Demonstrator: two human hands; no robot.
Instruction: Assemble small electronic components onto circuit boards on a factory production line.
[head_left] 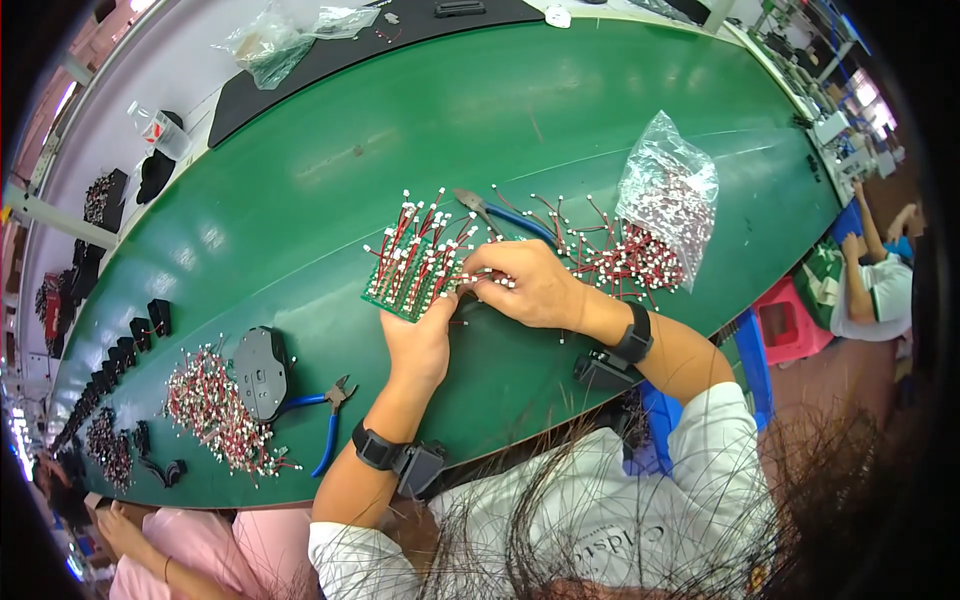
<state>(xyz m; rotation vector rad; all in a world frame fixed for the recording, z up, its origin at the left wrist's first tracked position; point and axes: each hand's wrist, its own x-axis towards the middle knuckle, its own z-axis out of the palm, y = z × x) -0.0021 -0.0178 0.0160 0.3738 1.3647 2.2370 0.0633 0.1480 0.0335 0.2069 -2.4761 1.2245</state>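
My left hand [420,345] grips a green circuit board panel [378,297] by its near edge, thumb on top. Short red-and-black wires with white plugs [408,240] stand up from the panel in rows. At the panel's right edge my right hand [540,282] is closed in a pinch. White plugs of wire leads [505,282] show by its fingers, though the fingertips partly hide them. Just beyond the right hand lies a pair of cutting pliers [515,220] with blue handles.
To the right, loose wire leads [635,262] spill from a clear plastic bag [668,185]. On the left are another wire pile [212,405], a dark grey case [262,375], second blue-handled pliers [332,415] and a row of black parts [120,355]. A person in pink [210,550] sits at left.
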